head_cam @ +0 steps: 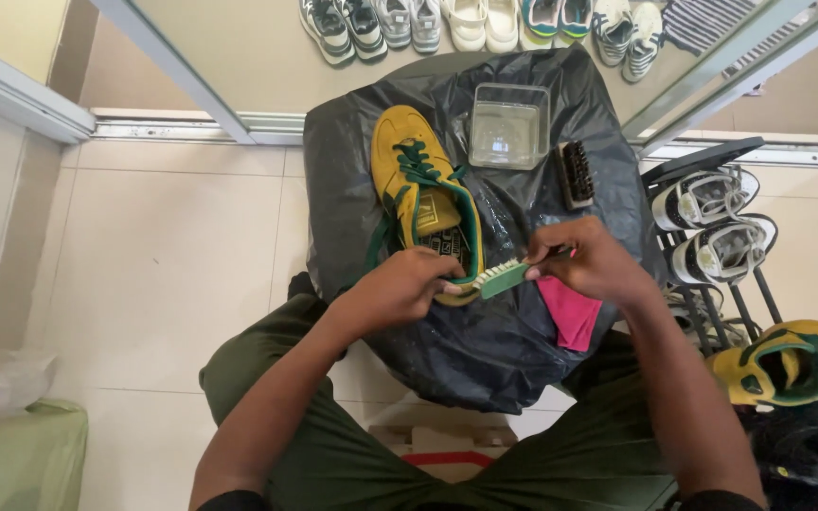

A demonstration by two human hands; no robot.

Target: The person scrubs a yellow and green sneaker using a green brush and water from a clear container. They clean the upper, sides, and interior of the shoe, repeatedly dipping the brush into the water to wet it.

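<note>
My left hand grips the heel of the yellow shoe, which lies on the black plastic sheet with its long axis running away from me, toe toward the sliding-door track. My right hand pinches the green brush (bristles at the heel). Around me are pale floor tiles, a clear tub and 1 dark brush.

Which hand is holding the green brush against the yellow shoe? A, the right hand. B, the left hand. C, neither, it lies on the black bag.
A: the right hand grips the green brush at the shoe's heel, while the left hand steadies the shoe.
</note>
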